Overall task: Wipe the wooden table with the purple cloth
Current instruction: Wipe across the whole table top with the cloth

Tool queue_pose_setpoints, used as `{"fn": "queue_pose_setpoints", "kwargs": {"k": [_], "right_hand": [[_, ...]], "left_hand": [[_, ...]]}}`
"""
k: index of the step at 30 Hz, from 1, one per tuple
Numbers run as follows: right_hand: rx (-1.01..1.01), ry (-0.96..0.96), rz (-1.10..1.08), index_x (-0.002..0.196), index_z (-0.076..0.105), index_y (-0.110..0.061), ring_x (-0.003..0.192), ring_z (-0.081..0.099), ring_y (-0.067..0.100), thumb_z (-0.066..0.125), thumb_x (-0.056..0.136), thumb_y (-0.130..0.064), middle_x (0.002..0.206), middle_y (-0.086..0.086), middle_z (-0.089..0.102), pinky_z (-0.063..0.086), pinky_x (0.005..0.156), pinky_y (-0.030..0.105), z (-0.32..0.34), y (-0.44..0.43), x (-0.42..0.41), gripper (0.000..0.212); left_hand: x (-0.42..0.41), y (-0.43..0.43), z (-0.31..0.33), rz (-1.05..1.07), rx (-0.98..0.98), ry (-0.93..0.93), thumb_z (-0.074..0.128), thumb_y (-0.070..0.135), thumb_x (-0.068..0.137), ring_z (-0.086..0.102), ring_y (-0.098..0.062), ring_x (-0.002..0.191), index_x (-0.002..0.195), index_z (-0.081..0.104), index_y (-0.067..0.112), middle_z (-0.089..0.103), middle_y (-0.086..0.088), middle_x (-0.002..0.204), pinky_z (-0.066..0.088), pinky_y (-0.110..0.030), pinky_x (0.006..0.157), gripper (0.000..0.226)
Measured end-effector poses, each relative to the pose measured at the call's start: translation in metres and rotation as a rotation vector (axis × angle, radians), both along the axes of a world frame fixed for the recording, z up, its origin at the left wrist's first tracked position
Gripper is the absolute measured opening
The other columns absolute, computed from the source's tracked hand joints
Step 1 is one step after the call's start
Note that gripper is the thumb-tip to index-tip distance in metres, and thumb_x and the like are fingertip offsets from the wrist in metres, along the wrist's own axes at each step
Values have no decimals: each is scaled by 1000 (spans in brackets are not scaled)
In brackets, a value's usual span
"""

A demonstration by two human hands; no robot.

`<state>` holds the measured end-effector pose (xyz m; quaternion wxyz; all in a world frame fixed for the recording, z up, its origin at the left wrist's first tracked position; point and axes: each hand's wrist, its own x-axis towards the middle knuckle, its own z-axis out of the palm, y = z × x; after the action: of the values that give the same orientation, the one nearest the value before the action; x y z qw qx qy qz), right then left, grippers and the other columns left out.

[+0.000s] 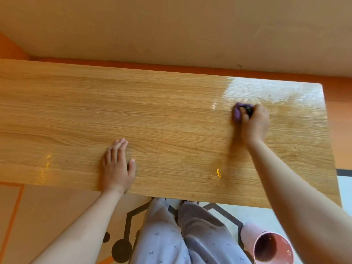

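1. The purple cloth (236, 113), judged soft, light and easily bunched, is best gripped as a wad from above.
2. It is clamped under the right hand (254, 122), near the wooden table (152, 115)'s far right corner.
3. Small, crumpled, partly hidden by fingers.
4. The left hand (118, 164) is laid flat, fingers spread, near the front edge.

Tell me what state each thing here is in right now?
Purple cloth: bunched, pressed on the table under the right hand.
Right hand: closed around the cloth.
Left hand: flat, fingers spread, empty.
Wooden table: glossy sheen at the far right corner.
Pink bucket: on the floor, tilted, open.
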<state>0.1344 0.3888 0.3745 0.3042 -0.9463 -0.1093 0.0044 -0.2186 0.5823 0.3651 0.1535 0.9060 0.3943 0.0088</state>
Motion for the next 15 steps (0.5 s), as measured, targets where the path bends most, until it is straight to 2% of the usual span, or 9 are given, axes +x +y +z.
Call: {"fn": "queue_pose_setpoints", "kwargs": {"k": [3, 5, 12, 15], "right_hand": [[-48, -9, -132, 99, 55, -3, 101, 50, 33, 57, 89, -27, 105, 19, 58, 35, 86, 35, 2, -25, 10, 26], [-39, 2, -144, 98, 54, -4, 101, 50, 31, 58, 89, -26, 105, 17, 57, 35, 85, 33, 2, -13, -3, 23], [65, 17, 221, 93, 56, -8, 93, 50, 24, 61, 84, -18, 98, 9, 58, 37, 77, 31, 3, 90, -104, 14], [64, 7, 250, 95, 57, -8, 93, 51, 25, 61, 83, -17, 99, 9, 59, 38, 76, 33, 2, 95, -115, 15]], "left_hand": [[0, 1, 0, 1, -4, -1, 34, 33, 86, 32, -29, 137, 139, 40, 6, 41, -12, 146, 25, -48, 112, 60], [-1, 1, -1, 0, -5, 0, 34, 34, 86, 32, -29, 137, 139, 40, 6, 41, -12, 146, 25, -48, 112, 60], [-2, 2, -2, -2, 7, -30, 36, 33, 85, 34, -29, 136, 138, 41, 5, 43, -11, 145, 26, -48, 110, 60], [-2, 3, -3, -15, 17, -48, 37, 31, 85, 35, -30, 135, 137, 42, 5, 44, -12, 144, 27, -48, 110, 59]]}}
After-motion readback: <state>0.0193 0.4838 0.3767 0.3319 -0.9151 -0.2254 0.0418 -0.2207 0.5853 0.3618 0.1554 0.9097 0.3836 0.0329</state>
